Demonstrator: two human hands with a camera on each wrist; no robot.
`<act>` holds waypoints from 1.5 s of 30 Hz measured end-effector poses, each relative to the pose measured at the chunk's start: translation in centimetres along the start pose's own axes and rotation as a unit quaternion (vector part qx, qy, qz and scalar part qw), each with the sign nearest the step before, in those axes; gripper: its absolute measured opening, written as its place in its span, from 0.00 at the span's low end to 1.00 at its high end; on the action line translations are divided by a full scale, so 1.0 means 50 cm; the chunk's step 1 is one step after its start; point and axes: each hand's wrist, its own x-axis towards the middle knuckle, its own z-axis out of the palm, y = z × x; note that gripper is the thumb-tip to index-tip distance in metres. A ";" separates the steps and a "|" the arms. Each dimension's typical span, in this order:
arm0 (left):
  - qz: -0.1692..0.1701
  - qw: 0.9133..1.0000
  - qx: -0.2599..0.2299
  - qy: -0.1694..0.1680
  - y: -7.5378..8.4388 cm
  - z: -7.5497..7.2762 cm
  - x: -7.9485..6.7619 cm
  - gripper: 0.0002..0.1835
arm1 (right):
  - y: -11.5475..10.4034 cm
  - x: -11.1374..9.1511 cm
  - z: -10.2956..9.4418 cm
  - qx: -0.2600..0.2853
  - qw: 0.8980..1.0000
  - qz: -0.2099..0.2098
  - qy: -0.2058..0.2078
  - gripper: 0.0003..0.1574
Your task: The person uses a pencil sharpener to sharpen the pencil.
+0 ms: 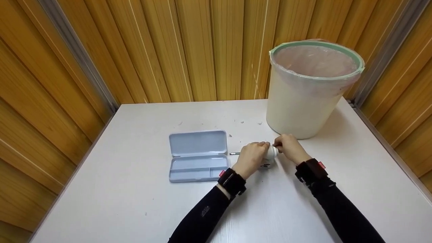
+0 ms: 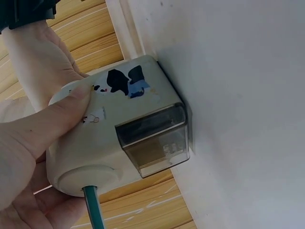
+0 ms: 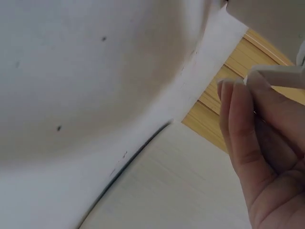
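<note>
My left hand (image 1: pixel 251 157) grips a white crank pencil sharpener (image 2: pixel 105 143) that stands on the table, its thumb lying over the side with cartoon animal stickers. A green pencil (image 2: pixel 94 207) sticks out of the sharpener's front hole; its end points left in the head view. Under that hole sits a clear shavings drawer (image 2: pixel 159 148). At the sharpener's other end, the fingertips of my right hand (image 1: pixel 292 148) pinch its white crank handle (image 3: pixel 281 76). The pencil's tip is hidden inside the sharpener.
An open light-blue pencil case (image 1: pixel 197 143) with divided compartments lies left of the sharpener on the white table (image 1: pixel 135 195). Behind the right hand stands a cream bin (image 1: pixel 300 108) with a plastic liner. Small scraps (image 1: pixel 259 123) dot the tabletop, and wood-look walls enclose it.
</note>
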 end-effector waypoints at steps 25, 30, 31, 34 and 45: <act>-0.027 1.000 -0.013 -0.004 0.005 -0.009 -0.003 0.26 | -0.016 -0.088 -0.022 0.087 0.990 -0.056 -0.095 0.05; -0.024 1.000 0.002 -0.001 0.012 -0.009 -0.003 0.25 | -0.027 -0.106 -0.035 0.080 0.991 -0.067 -0.084 0.08; -0.024 1.000 0.004 -0.001 0.012 -0.009 -0.003 0.25 | -0.029 -0.109 -0.037 0.080 0.991 -0.069 -0.081 0.08; -0.023 1.000 0.009 0.004 0.013 -0.007 -0.003 0.24 | -0.033 -0.114 -0.039 0.078 0.991 -0.076 -0.075 0.07; -0.032 0.999 0.019 -0.012 0.014 -0.008 0.001 0.23 | -0.040 -0.120 -0.045 0.081 0.993 -0.066 -0.064 0.05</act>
